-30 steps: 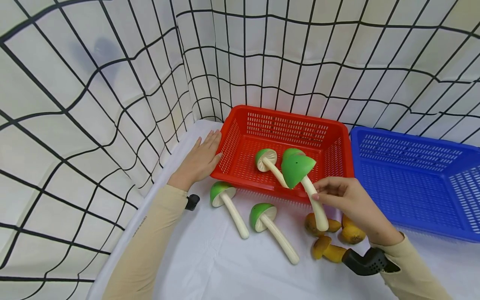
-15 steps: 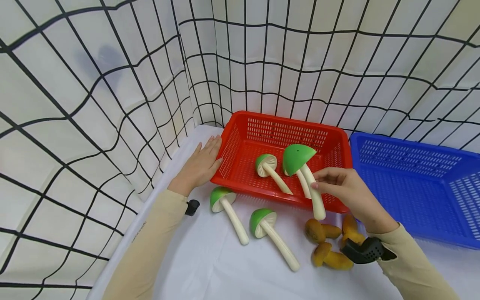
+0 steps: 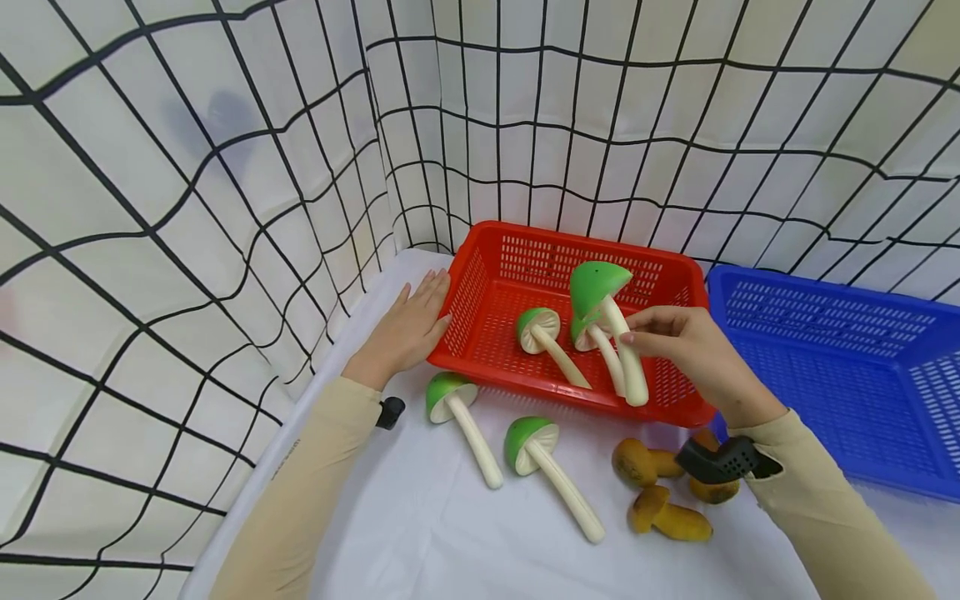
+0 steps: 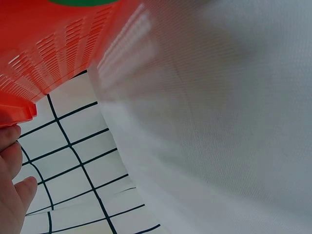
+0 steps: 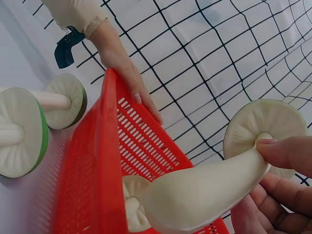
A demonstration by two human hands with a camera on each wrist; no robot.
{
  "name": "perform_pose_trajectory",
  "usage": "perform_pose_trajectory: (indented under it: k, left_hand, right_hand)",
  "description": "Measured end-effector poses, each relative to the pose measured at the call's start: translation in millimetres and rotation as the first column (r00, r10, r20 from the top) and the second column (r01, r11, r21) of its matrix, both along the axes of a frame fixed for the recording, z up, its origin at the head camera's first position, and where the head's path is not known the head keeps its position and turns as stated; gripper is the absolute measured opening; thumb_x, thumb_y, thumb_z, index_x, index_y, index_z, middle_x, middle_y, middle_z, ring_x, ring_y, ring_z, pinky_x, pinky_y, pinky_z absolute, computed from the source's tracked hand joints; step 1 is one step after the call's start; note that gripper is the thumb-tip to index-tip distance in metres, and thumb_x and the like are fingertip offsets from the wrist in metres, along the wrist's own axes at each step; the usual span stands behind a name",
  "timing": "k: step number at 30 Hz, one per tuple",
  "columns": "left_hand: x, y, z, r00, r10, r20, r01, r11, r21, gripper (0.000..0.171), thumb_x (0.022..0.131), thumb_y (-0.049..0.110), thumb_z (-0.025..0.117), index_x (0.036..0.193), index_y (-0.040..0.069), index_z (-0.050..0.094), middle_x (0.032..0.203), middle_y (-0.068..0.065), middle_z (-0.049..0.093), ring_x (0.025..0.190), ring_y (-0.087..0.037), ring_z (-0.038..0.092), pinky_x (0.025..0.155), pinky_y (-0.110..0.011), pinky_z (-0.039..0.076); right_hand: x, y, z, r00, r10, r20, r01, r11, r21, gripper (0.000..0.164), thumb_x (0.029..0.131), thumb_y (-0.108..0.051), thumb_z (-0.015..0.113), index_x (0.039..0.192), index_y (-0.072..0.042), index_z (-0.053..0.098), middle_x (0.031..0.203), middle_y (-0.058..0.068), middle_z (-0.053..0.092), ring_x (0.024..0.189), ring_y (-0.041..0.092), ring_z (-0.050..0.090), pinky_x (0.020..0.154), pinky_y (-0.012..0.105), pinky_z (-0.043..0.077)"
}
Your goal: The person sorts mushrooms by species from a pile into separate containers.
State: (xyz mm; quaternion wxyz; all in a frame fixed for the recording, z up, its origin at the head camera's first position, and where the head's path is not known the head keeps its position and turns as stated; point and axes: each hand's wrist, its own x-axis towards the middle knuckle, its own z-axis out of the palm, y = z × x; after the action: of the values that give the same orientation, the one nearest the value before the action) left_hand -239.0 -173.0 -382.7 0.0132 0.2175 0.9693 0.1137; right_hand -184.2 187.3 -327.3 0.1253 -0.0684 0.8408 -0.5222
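Observation:
My right hand (image 3: 686, 354) pinches the pale stem of a green-capped toy mushroom (image 3: 600, 285) between thumb and fingers, above the front right of the red basket (image 3: 510, 385). In the right wrist view the held mushroom's stem (image 5: 204, 192) points toward the camera. Inside the basket lie two more green-capped mushrooms, one at the middle (image 3: 538, 329) and one partly behind the held mushroom (image 3: 606, 354). My left hand (image 3: 405, 329) rests with straight fingers against the basket's left side. On the white cloth in front lie two green-capped mushrooms, a left one (image 3: 465, 417) and a right one (image 3: 551, 467).
Several yellow-brown toy mushrooms (image 3: 678, 521) lie on the cloth at the front right. A blue basket (image 3: 825, 367) stands directly right of the red one. Black wire grid panels (image 3: 637, 133) backed with white rise behind the baskets and along the left.
My right hand has moved up and away from me, bringing the held mushroom from over the basket's front rim to above its inside. The left hand has stayed at the basket's side.

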Motion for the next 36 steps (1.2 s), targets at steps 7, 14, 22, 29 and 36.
perform_pose_trajectory:
  k: [7, 14, 22, 29, 36]
  left_hand:
    - [-1.8, 0, -0.7, 1.000, 0.003, -0.001, -0.003, 1.000, -0.001, 0.061, 0.101, 0.028, 0.034, 0.150, 0.000, 0.010, 0.157, -0.011, 0.008, 0.144, -0.022, 0.000, 0.115, -0.043, 0.001]
    - [-2.1, -1, -1.8, 1.000, -0.003, -0.008, 0.003, 1.000, 0.003, 0.061, 0.101, 0.029, 0.033, 0.150, 0.000, 0.010, 0.157, -0.011, 0.009, 0.144, -0.022, 0.001, 0.115, -0.043, 0.002]
    - [-1.8, -1, -2.0, 1.000, 0.003, -0.004, -0.003, 1.000, -0.005, 0.061, 0.101, 0.029, 0.033, 0.150, 0.000, 0.010, 0.157, -0.011, 0.008, 0.144, -0.022, 0.000, 0.115, -0.042, 0.001]
    - [-1.0, -2, -1.0, 1.000, 0.005, -0.001, -0.005, 1.000, -0.011, 0.061, 0.101, 0.029, 0.033, 0.150, 0.000, 0.009, 0.157, -0.011, 0.008, 0.144, -0.022, 0.000, 0.115, -0.043, 0.001]
    - [-2.2, -1, -0.7, 1.000, 0.004, 0.000, -0.004, 1.000, -0.011, 0.061, 0.101, 0.029, 0.033, 0.150, 0.000, 0.009, 0.157, -0.011, 0.007, 0.144, -0.021, -0.001, 0.115, -0.043, 0.001]
  right_hand:
    - [-16.0, -2, 2.6, 1.000, -0.001, 0.015, 0.001, 0.999, -0.032, 0.038, 0.089, -0.028, 0.066, 0.114, 0.001, 0.063, 0.109, 0.015, 0.066, 0.099, 0.025, 0.061, 0.095, 0.050, 0.042]
    - [-31.1, -4, -2.0, 1.000, -0.008, 0.005, 0.008, 0.999, -0.044, 0.037, 0.089, -0.025, 0.066, 0.114, 0.003, 0.063, 0.107, 0.013, 0.066, 0.096, 0.023, 0.063, 0.096, 0.051, 0.042]
    - [-44.8, -6, -11.0, 1.000, 0.017, 0.019, -0.016, 0.999, -0.029, 0.038, 0.090, -0.024, 0.065, 0.115, 0.005, 0.062, 0.101, 0.010, 0.068, 0.091, 0.020, 0.064, 0.091, 0.045, 0.047]
    - [-55.1, -8, -27.0, 0.999, 0.033, 0.037, -0.031, 0.998, -0.048, 0.036, 0.090, -0.019, 0.064, 0.112, 0.009, 0.062, 0.092, 0.007, 0.070, 0.083, 0.015, 0.067, 0.090, 0.047, 0.048]
    - [-61.9, -11, -37.1, 0.997, 0.035, 0.065, -0.035, 0.999, -0.003, 0.034, 0.088, -0.019, 0.066, 0.107, 0.009, 0.064, 0.088, 0.005, 0.069, 0.083, 0.017, 0.063, 0.089, 0.047, 0.049]
